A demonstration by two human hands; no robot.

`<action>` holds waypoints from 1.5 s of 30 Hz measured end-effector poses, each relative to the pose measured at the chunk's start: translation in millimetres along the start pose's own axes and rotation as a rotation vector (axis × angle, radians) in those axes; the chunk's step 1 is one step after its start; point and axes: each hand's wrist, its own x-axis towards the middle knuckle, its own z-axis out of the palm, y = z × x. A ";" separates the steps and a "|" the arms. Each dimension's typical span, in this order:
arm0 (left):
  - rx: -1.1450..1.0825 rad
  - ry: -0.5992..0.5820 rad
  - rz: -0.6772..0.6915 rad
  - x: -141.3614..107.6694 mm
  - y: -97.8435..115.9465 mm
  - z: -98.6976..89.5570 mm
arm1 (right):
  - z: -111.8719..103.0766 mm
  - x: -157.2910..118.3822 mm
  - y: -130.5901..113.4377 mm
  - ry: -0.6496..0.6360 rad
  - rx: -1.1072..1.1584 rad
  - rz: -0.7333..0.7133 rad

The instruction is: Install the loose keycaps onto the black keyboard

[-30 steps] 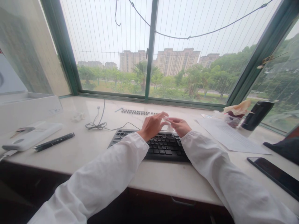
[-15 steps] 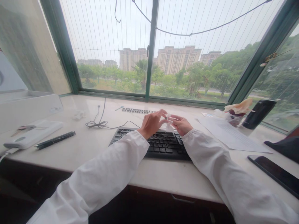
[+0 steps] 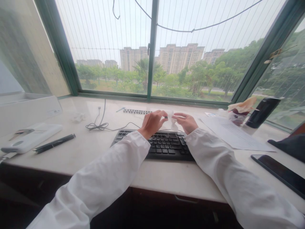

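Above the black keyboard (image 3: 166, 147) my left hand (image 3: 152, 122) pinches a small black keycap (image 3: 166, 117) between thumb and fingertips. Just to its right my right hand (image 3: 187, 122) grips a white tissue (image 3: 174, 124), which hangs down toward the keyboard's back edge. The keycap and the tissue are close together; whether they touch I cannot tell. Behind my left hand, rows of loose keycaps (image 3: 137, 111) lie on the desk. Part of the keyboard is hidden under my hands and sleeves.
On the left are a black pen (image 3: 54, 143), a white device (image 3: 33, 136) with keys on it, a crumpled tissue (image 3: 78, 117) and a coiled cable (image 3: 97, 126). On the right lie paper sheets (image 3: 234, 133), a phone (image 3: 278, 173) and a black cylinder (image 3: 262, 113).
My hands have moved slightly apart. The keycap has come away from the tissue in my left fingers, and the tissue stays in my right hand. The view has shifted a little.
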 end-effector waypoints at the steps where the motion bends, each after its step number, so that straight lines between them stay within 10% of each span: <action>1: -0.007 -0.005 0.008 0.2 -0.1 -0.5 | -5.0 2.0 -1.1 0.074 -0.042 -0.030; 8: -0.047 -0.093 0.117 0.3 4.3 -3.0 | -39.8 10.6 -7.5 0.551 -0.412 -0.282; 16: -0.130 -0.060 0.144 2.8 1.3 -4.1 | -25.6 1.4 -3.2 0.167 -0.755 -0.350; 25: -0.094 -0.106 0.146 2.5 -2.8 -5.1 | -2.2 -16.3 -16.8 -0.240 -0.450 -0.285; 35: -0.126 -0.166 0.047 4.5 -4.2 -6.3 | -1.7 -11.8 -9.0 -0.369 -0.362 -0.199; 45: -0.463 -0.633 -0.244 10.9 -23.1 -14.8 | -0.4 -14.5 -15.6 -0.610 -0.471 -0.069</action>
